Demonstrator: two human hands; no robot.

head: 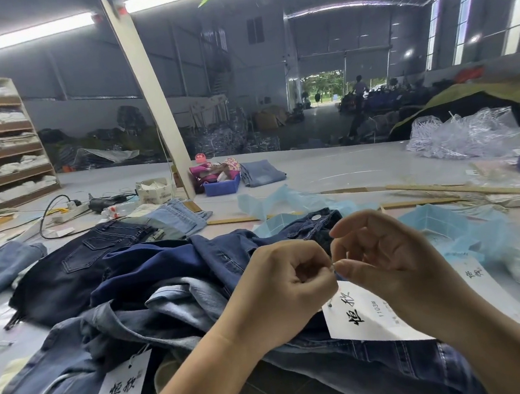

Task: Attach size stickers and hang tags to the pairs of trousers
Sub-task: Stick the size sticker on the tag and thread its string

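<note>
Your left hand [289, 285] and right hand [383, 257] both pinch the hang tag [361, 314] fastener, fingertips touching, over the trousers [170, 270].

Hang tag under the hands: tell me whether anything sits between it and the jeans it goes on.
Nothing visible does. The hang tag lies directly on the dark jeans, partly covered by the right hand. The left hand and right hand meet fingertip to fingertip just above the tag's hole, apparently pinching its fastener, too thin to see.
</note>
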